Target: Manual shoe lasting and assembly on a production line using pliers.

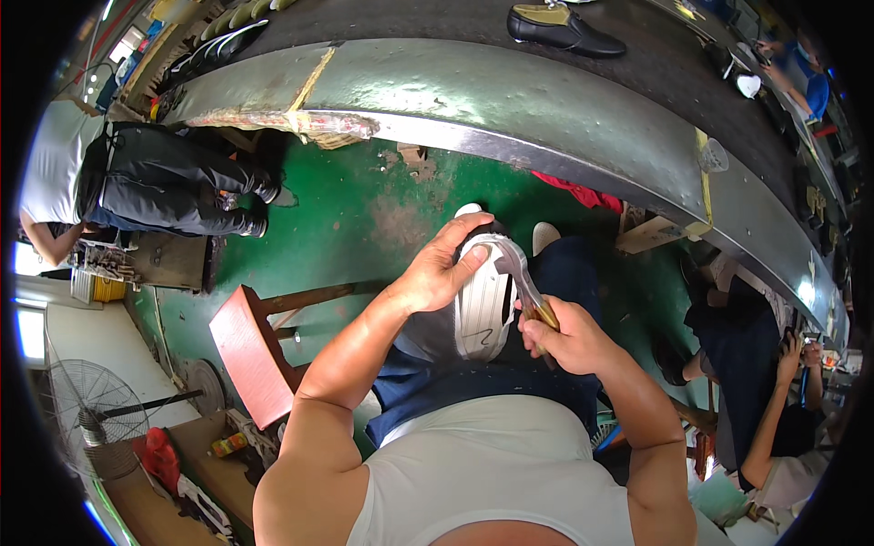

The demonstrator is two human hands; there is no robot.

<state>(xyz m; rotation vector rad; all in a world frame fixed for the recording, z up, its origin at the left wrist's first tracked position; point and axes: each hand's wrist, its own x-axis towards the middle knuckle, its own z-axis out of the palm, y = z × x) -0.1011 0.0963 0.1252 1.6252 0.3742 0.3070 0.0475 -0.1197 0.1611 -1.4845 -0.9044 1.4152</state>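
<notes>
A shoe (480, 309) rests across my lap with its pale underside up, a dark squiggle marked near the end closest to me. My left hand (431, 269) is closed round the shoe's far end, thumb pressing on the underside and fingers over the outer edge. In my right hand (574, 337) is a pair of curved metal pincers (520, 275), gripped by the handles. Their jaws meet the shoe's far right edge; whether they pinch the material there I cannot tell.
Ahead runs a dark conveyor belt with a metal edge (510, 96), carrying a black shoe (566, 30). To my left are a wooden stool (250, 355), a wire fan (91, 414) and a standing person (173, 177). Another person (742, 364) works at my right. Red cloth (580, 191) hangs below the edge.
</notes>
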